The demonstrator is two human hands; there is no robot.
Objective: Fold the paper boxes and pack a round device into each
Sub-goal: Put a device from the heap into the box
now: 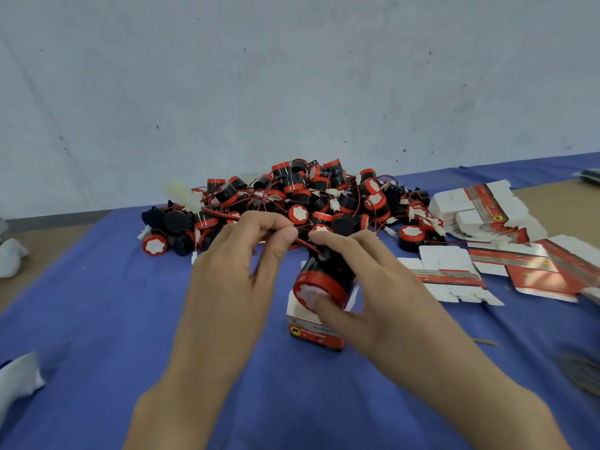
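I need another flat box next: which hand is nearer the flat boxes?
Right. The right hand, gripping the round device, sits just left of the flat boxes; the left hand, pinching the red wire, is farther left.

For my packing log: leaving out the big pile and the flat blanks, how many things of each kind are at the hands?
Folded paper box: 1
Round device, gripped by the right hand, its wire pinched by the left hand: 1
Total: 2

Here's brown tabletop point(42, 238), blue cloth point(97, 319) spread across. On cloth: round devices point(292, 203) heaped mid-frame, flat box blanks point(487, 219) fanned at right, folded box point(316, 334) upright at centre, white rag point(16, 381) at lower left edge.
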